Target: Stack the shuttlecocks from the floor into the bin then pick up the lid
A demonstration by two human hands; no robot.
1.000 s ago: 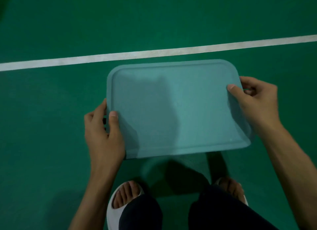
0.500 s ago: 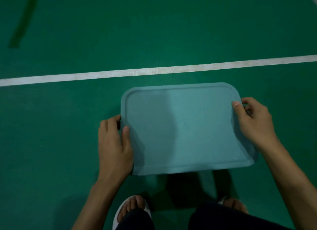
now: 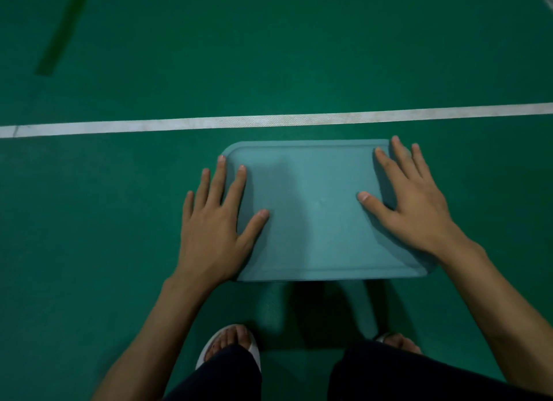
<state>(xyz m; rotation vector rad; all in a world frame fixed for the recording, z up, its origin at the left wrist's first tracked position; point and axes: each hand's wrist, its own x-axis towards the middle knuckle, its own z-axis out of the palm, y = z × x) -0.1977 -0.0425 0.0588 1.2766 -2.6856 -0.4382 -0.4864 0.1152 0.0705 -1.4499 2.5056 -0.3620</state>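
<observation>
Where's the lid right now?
Head view, centre: the lid lies under the left hand and right hand, just short of the white line.

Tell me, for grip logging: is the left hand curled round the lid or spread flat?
Spread flat: the left hand has straight fingers, thumb resting on the lid.

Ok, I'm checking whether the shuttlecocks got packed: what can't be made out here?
Head view:
1. Shuttlecocks and bin: hidden beneath the lid.
2. Lid's side edges: covered by the left hand and right hand, so its fit is unclear.
3. Right foot: mostly hidden by the trouser leg.
</observation>
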